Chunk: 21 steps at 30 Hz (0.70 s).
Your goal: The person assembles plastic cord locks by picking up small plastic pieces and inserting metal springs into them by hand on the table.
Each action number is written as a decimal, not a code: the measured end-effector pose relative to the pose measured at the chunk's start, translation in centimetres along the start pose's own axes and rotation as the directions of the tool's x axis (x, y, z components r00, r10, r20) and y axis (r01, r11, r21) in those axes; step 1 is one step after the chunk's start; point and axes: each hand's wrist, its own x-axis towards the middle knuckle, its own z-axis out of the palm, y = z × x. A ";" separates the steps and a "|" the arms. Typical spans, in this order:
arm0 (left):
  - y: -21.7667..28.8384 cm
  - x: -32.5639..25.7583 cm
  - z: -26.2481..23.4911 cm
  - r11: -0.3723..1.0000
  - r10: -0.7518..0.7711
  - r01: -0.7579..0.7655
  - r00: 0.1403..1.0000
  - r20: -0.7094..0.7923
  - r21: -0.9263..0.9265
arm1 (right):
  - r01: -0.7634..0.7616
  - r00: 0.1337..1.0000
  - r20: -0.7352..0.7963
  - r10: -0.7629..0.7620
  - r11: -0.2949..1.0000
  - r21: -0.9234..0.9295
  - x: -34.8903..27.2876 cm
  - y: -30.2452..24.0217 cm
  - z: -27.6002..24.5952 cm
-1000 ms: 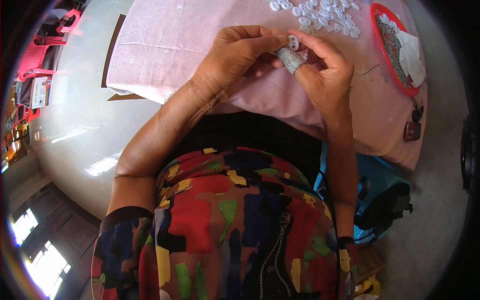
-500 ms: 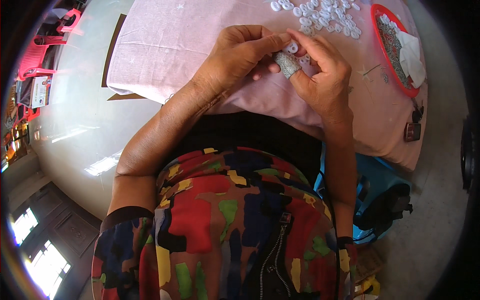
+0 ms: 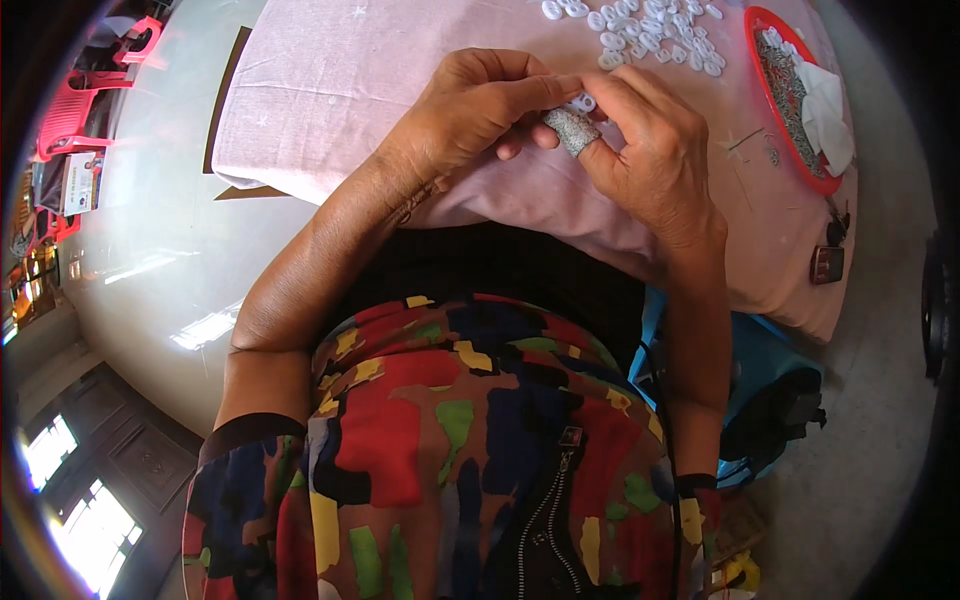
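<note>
Over the near edge of a pink-clothed table (image 3: 320, 100), my two hands meet at the fingertips. My left hand (image 3: 470, 115) pinches small white oval pieces with holes (image 3: 583, 103), its thumb and forefinger closed on them. From the other side, my right hand (image 3: 655, 140) bends its fingers round the same pieces. A speckled grey wrap (image 3: 572, 132) covers my right thumb. The fingers hide most of what is held, and I cannot tell how the pieces are joined. A loose pile of similar white pieces (image 3: 655, 30) lies just beyond my hands.
At the right of the table sits a red tray (image 3: 760, 60) of small grey bits, with a white cloth (image 3: 825, 110) over its edge. Thin sticks (image 3: 740, 145) and a small dark object (image 3: 826, 264) lie nearby. A blue stool-like thing (image 3: 755, 350) stands below, right.
My right hand has turned and its fingers have curled in closer to my left fingertips. The white pieces that hung below are now covered. My left hand has barely moved.
</note>
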 end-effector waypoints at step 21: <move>-0.1 -0.2 -0.2 1.000 0.006 -0.006 1.000 0.012 -0.008 | -0.123 0.984 0.144 0.108 0.987 0.104 0.0 -0.6 -1.2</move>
